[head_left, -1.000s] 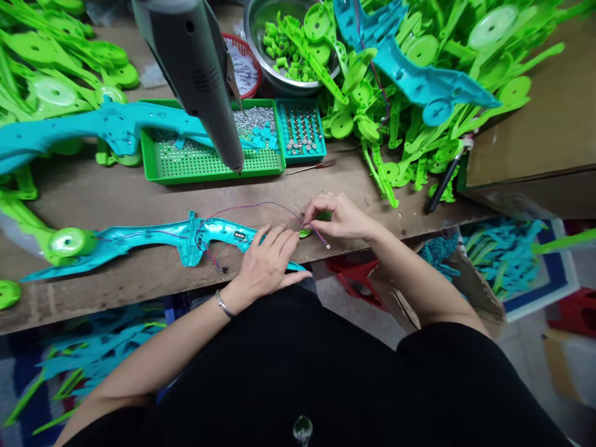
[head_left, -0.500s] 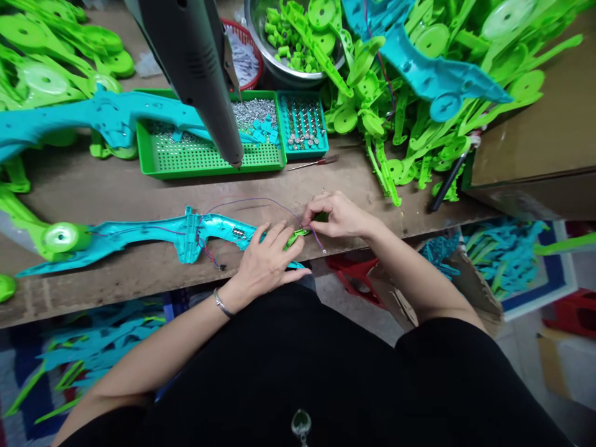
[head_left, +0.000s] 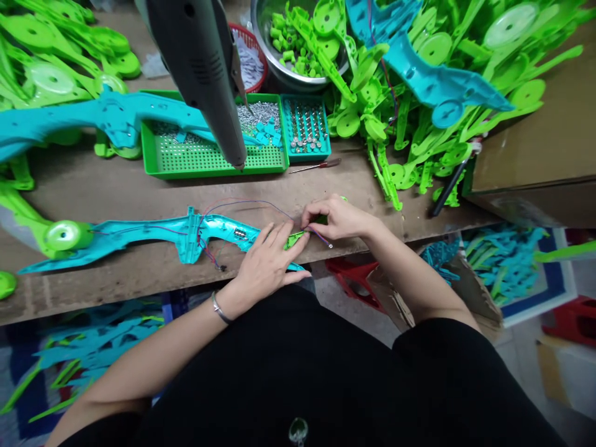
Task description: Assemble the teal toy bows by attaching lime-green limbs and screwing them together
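Note:
A long blue plastic shell half (head_left: 139,233), hollow side up, lies along the bench's front edge, with a small metal spring (head_left: 240,234) in it. My left hand (head_left: 263,264) lies over its right end, fingers on the far side and thumb on the near side, holding it. Beside the index finger shows a small green plastic part (head_left: 294,239). Thin red and blue wires (head_left: 242,200) arch from the shell's middle toward my right hand (head_left: 338,217). That hand is closed in a pinch on the wires at the green part, and their tip (head_left: 330,245) sticks out below.
A dark power screwdriver (head_left: 205,81) hangs over the green tray (head_left: 214,175) of screws. A smaller teal tray (head_left: 310,156) and a red-handled screwdriver (head_left: 319,166) are alongside. Green parts (head_left: 395,171) pile up at right, beside a cardboard box (head_left: 535,149). A metal bowl (head_left: 298,81) stands behind.
The wire's free end has swung slightly right and up. Both hands stay at nearly the same place; the whole view has shifted a little.

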Tool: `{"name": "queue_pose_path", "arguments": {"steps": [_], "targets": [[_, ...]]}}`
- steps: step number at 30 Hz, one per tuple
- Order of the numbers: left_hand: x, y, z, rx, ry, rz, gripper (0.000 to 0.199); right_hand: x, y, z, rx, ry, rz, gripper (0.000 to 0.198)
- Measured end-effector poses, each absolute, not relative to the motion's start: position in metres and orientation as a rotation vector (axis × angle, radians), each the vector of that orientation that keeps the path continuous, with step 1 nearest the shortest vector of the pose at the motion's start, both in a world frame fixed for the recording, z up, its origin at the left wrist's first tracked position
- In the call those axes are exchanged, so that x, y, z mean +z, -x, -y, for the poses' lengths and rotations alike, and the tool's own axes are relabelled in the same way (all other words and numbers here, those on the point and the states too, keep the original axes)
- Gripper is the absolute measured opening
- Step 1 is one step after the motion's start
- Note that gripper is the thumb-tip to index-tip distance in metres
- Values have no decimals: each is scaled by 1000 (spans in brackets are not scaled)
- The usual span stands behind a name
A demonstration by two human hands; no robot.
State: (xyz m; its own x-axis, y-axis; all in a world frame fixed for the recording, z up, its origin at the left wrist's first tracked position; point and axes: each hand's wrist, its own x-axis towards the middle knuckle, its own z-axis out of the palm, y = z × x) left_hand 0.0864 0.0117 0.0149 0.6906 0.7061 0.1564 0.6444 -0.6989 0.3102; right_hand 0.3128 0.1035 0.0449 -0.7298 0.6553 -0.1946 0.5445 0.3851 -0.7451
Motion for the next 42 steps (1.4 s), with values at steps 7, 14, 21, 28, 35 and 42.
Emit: {"name": "queue_pose_path", "arguments": {"steps": [7, 14, 21, 28, 35, 42], "targets": [[24, -93, -11, 338, -2604, -1147, 74, 43, -315, -101, 1281, 1091, 2423, 15], [23, -90, -13, 348, -2651, -1106, 72, 45, -318, -79, 1140, 1065, 2342, 19], [15, -87, -17, 362, -2668, -1031, 81, 30, -314, -42, 480, 1222, 2435, 20], [23, -88, -18, 339, -2768, -1063, 88, 14, -314, -18, 529, 1328, 2244, 25], [33, -93, -20, 139, -2841, -1034, 92, 26, -321, -35, 585, 1396, 2082, 16], [41, -94, -21, 48, -2811, -1028, 90, 30, -330, -47, 742, 1251, 2201, 15]]}}
